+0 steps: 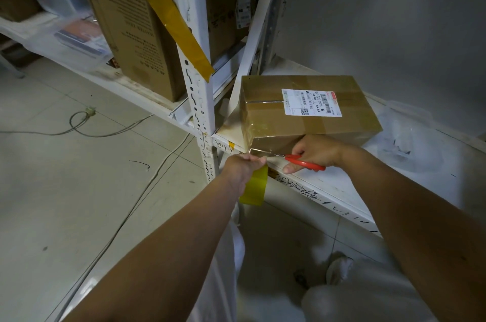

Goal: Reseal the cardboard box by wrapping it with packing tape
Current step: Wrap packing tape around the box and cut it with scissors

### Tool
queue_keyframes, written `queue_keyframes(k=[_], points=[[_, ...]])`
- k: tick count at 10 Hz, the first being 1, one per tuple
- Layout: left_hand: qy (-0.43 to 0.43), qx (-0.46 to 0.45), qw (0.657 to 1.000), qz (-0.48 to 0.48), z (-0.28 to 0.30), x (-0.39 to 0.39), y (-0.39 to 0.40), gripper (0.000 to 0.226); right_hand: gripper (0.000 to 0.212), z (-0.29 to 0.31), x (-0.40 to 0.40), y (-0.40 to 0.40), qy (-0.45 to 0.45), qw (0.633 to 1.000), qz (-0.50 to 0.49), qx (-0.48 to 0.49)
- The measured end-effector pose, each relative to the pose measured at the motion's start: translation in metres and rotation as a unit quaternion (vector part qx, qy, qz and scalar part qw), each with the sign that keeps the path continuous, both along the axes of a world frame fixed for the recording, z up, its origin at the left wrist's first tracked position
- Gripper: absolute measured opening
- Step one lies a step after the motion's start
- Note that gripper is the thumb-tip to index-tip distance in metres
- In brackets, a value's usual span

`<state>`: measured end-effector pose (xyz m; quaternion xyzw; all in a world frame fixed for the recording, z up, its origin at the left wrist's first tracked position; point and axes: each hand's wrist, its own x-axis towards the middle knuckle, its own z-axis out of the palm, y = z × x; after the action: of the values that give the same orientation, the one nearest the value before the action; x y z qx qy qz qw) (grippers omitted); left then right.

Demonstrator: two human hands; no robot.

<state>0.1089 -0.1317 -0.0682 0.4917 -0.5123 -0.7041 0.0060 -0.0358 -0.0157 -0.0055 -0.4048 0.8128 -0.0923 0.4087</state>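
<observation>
A brown cardboard box [310,121] with a white shipping label [311,102] lies on a white shelf [342,182], its near left corner wrapped in clear tape. A stretched strip of tape [259,152] runs from that corner to my left hand [243,166], which grips a yellowish tape roll [255,186] just off the shelf's front edge. My right hand [315,152] holds red-handled scissors [302,162] against the box's front face, the blades pointing left at the stretched tape.
A white perforated shelf post [196,79] stands just left of the box, with a long yellow tape strip [171,13] hanging across it. Tall cardboard cartons [136,32] fill the shelf behind. Crumpled clear plastic [405,134] lies right of the box. Cables [105,132] trail over the tiled floor.
</observation>
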Motion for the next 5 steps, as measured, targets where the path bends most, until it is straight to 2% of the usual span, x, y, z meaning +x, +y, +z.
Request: queue_keyframes(k=[2, 3, 4, 5], points=[[0.017, -0.015, 0.998, -0.05, 0.0, 0.005, -0.001, 0.015, 0.059, 0.002, 0.002, -0.003, 0.1, 0.994, 0.026, 0.027], [0.013, -0.002, 0.999, -0.043, 0.001, 0.009, -0.001, 0.015, 0.054, -0.002, 0.006, -0.001, 0.15, 0.985, 0.07, 0.056], [0.0, 0.008, 0.999, -0.042, 0.0, 0.013, -0.002, 0.04, 0.052, 0.006, 0.004, 0.008, 0.181, 0.971, 0.118, 0.107], [-0.018, 0.013, 0.999, -0.048, -0.003, 0.017, -0.002, 0.042, 0.041, 0.023, -0.002, 0.023, 0.116, 0.981, 0.09, 0.124]])
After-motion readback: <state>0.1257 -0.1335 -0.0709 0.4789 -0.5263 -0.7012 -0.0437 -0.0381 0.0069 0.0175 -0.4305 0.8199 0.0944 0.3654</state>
